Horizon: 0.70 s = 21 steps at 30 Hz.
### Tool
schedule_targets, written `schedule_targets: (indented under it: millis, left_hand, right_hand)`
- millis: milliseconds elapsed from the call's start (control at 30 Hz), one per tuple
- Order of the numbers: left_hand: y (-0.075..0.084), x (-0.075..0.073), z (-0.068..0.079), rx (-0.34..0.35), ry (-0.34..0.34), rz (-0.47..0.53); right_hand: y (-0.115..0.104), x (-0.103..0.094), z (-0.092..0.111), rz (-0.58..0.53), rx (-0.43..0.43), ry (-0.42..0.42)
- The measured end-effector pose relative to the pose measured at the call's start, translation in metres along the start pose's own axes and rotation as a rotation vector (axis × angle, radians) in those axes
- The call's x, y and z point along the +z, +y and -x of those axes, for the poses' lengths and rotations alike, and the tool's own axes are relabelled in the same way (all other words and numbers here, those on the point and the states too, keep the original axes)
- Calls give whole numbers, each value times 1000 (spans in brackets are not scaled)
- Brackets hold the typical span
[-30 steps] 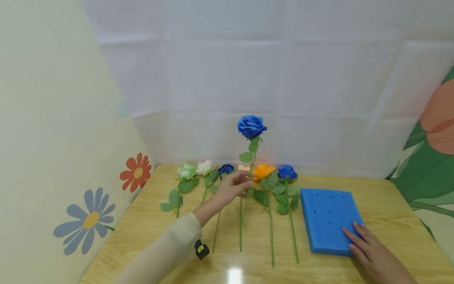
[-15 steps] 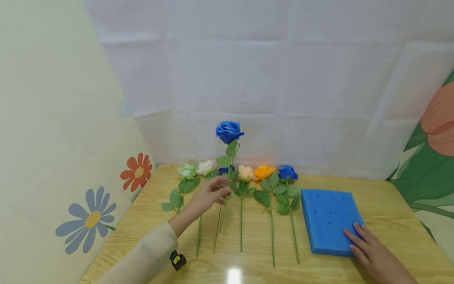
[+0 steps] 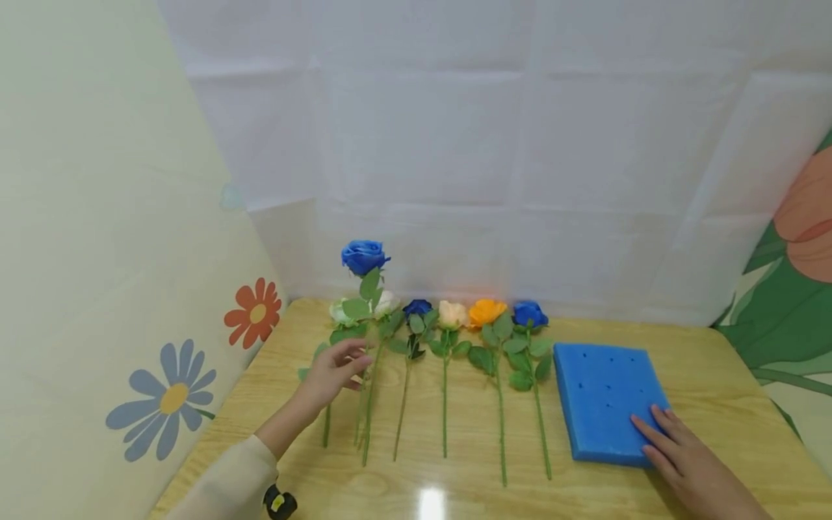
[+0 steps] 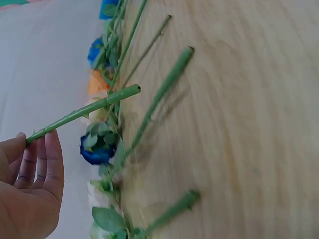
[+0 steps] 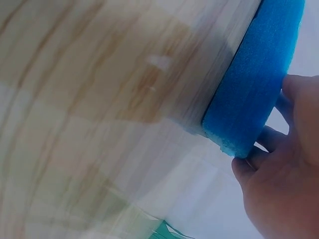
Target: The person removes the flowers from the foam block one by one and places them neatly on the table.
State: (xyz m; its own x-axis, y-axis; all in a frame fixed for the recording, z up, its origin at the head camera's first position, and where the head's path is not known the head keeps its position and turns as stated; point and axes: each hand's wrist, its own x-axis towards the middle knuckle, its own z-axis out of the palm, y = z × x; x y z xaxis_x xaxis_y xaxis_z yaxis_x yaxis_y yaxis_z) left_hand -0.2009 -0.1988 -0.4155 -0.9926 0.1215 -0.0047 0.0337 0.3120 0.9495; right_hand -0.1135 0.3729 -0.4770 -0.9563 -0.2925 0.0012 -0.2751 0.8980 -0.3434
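My left hand [image 3: 333, 372] pinches the stem of a blue rose [image 3: 364, 258] between thumb and fingers. Its bloom stands upright above the table, and in the left wrist view the bare lower stem [image 4: 82, 112] juts out past the fingertips. Behind and beside it lie a pale green rose [image 3: 341, 310] and a white rose [image 3: 386, 303], partly hidden by its leaves. My right hand [image 3: 689, 462] rests with extended fingers on the near right corner of a blue foam block [image 3: 607, 426] dotted with small holes.
Between the hands a dark blue rose [image 3: 417, 308], a peach rose [image 3: 452, 315], an orange rose [image 3: 487, 313] and another blue rose [image 3: 529, 314] lie in a row, stems toward me. A white sheet [image 3: 416, 144] hangs behind the wooden table [image 3: 481, 498].
My left hand has carried the upright blue rose leftward and slightly lower, from over the peach rose to beside the white and green ones. The right hand stays on the foam block.
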Motion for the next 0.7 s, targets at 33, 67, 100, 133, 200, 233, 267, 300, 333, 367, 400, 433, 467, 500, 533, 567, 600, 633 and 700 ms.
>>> schedule_targets:
  millis: [33, 67, 100, 133, 200, 233, 267, 300, 333, 367, 400, 433, 467, 500, 533, 567, 600, 633, 700]
  left_hand:
    - [-2, -4, 3, -12, 9, -6]
    - [-4, -7, 5, -26, 21, -6]
    - [-5, -11, 8, -35, 31, -7]
    - [-7, -14, 10, -41, 37, -10]
    - [-9, -21, 13, -50, 39, -16]
    - [-10, -23, 14, -52, 42, -19]
    - [-11, -26, 15, -53, 43, -23]
    - [-12, -29, 15, -54, 43, -31]
    - [-12, -32, 16, -55, 44, -41]
    - [-13, -34, 16, -58, 47, -51]
    - [-14, -37, 17, -58, 45, -60]
    - [-15, -39, 17, -61, 44, -71]
    - [-16, -42, 17, -65, 42, -77]
    - [-17, -44, 17, -70, 43, -81]
    - [-19, -47, 17, -75, 44, -82]
    - [-20, -49, 17, -81, 44, -85]
    - [-21, -52, 17, -86, 44, -90]
    - [-23, -54, 17, -93, 48, -91]
    - [-26, -60, 16, -106, 56, -92]
  right_hand:
    - [0, 0, 0, -3, 1, -2]
    - [0, 0, 0, -11, 7, -7]
    - [-1, 0, 0, -9, 7, -7]
    - [-1, 0, 0, -8, 6, -5]
    - [-1, 0, 1, -10, 12, -8]
    - [-2, -1, 1, -6, 14, -8]
    - [-2, -1, 1, -3, 16, -8]
    - [-3, -1, 1, 9, 15, -5]
    - [-4, -2, 0, 11, 19, -7]
    - [-5, -2, 0, 18, 25, -12]
    - [-5, -2, 0, 28, 24, -11]
    - [-5, -2, -1, 30, 34, -17]
    - [-6, -3, -1, 33, 44, -24]
    - [-6, -3, -2, 37, 49, -26]
    - [-6, -3, -2, 39, 50, -26]
    - [-6, -3, -3, 36, 56, -29]
    - [-5, -3, -3, 34, 55, -26]
    - [-5, -3, -4, 32, 53, -25]
    - [-4, -3, -4, 24, 34, -9]
